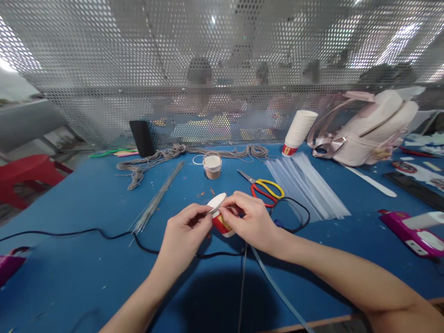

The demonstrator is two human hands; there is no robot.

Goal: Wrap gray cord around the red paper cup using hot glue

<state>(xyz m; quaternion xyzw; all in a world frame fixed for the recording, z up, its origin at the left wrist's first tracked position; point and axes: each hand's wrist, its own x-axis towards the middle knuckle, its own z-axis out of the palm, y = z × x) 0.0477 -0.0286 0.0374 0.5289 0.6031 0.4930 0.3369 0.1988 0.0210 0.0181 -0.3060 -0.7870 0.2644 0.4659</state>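
Note:
Near the front middle of the table, a small red-and-white paper cup [222,225], topped by a round white face, is held tilted between my two hands. My left hand [189,224] pinches the left side of its top edge. From the right, my right hand [244,215] grips the same edge, thumb and fingers closed and partly covering the cup. A thin grey cord [243,286] and a translucent flat strip [277,289] run from below my right hand toward the front edge; whether my fingers hold their ends is hidden.
Behind the hands stand a cord-trimmed cup [212,167], scissors [265,187], grey cord bundles [138,167], thin wires [156,201] and clear strips [308,187]. Farther back are stacked cups [301,129] and a backpack [371,129]. A black cable [100,234] crosses the table; a purple glue gun [412,233] lies right.

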